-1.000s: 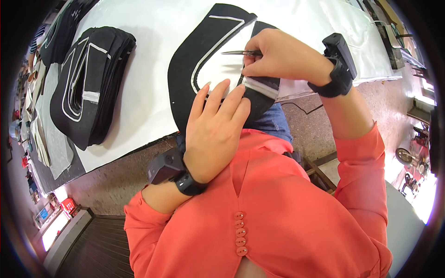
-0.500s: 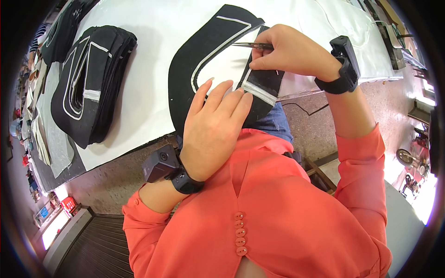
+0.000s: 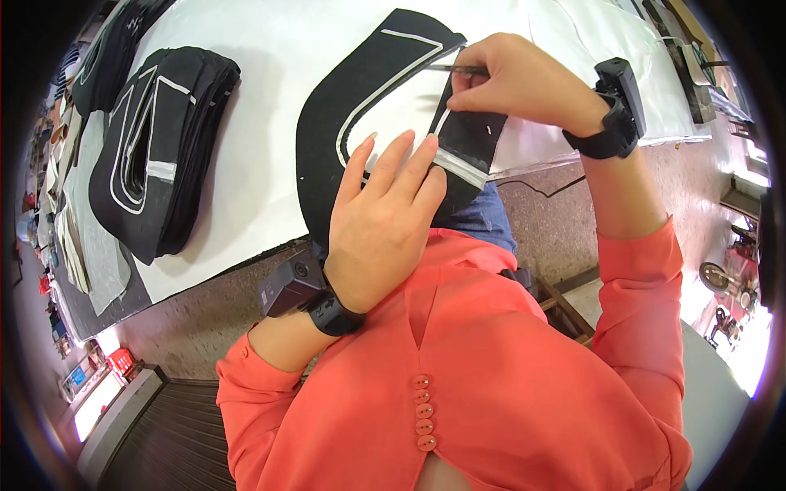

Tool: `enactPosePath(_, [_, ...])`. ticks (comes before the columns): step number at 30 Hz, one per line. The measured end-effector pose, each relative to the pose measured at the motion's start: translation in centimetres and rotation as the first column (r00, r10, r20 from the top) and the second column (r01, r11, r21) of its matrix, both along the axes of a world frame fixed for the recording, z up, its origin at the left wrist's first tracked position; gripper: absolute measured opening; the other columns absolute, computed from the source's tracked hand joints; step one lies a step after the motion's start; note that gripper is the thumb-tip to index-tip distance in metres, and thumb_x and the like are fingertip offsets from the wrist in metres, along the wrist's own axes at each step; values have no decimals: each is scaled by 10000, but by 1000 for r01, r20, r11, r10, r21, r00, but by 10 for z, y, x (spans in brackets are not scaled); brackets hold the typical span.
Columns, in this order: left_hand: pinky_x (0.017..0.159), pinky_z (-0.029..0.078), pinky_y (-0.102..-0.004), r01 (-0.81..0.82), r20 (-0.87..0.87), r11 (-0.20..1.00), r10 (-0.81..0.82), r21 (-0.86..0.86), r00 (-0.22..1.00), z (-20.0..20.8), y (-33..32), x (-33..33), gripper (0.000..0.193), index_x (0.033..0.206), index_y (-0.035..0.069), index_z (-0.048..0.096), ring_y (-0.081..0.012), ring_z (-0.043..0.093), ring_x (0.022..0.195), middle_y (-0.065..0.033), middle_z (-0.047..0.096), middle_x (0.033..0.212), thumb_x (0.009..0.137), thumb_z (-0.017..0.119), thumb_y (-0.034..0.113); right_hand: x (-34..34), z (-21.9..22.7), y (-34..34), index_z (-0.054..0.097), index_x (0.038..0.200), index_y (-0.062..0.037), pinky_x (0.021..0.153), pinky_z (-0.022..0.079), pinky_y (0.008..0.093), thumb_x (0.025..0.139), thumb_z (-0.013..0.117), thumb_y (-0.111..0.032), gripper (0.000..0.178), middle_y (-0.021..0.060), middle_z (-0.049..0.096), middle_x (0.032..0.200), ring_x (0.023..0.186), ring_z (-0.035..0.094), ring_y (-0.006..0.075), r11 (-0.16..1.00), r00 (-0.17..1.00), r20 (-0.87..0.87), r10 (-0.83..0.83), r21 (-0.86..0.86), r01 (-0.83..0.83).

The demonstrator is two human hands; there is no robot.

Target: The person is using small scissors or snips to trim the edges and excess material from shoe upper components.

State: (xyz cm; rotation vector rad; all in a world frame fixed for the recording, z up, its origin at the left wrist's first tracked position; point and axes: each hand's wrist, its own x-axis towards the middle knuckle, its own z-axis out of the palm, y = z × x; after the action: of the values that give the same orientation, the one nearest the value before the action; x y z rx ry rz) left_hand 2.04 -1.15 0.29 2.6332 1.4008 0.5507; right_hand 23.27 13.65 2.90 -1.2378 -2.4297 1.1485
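Top: coral-orange, long sleeves, four matching buttons down the front.
Left hand (image 3: 383, 219): black wrist strap carrying a boxy dark device, maybe a camera.
Right hand (image 3: 524, 82): same black strap and box.

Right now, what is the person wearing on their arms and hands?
Long coral-orange sleeves cover both arms. Each wrist has a black strap carrying a small black boxy device: one on the left wrist, one on the right wrist. Both hands are bare, no gloves.

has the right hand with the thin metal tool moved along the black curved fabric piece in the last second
Yes. The right hand with the thin metal tool has shifted slightly up, away from the table edge, along the black curved fabric piece with white trim on the white table.
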Motion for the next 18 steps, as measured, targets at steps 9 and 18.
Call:
enactPosePath(9, [1147, 363, -511, 1, 32, 1000, 0, -27, 999, 5, 2, 1, 386, 1137, 55, 659, -293, 544, 1303, -73, 625, 1352, 756, 654, -6, -2, -1, 6, 667, 764, -14, 526, 399, 247, 832, 766, -211, 231, -28, 540, 624, 573, 493, 53, 989, 996, 51, -75, -122, 81])
enactPosePath(18, [1139, 362, -524, 43, 37, 998, -41, -48, 998, 12, 6, 1, 321, 1101, 65, 673, -306, 546, 1291, -74, 645, 1293, 786, 648, 7, -10, 8, -19, 674, 778, 4, 536, 442, 260, 830, 746, -194, 217, 7, 572, 624, 572, 541, 76, 992, 997, 63, -43, -112, 50])
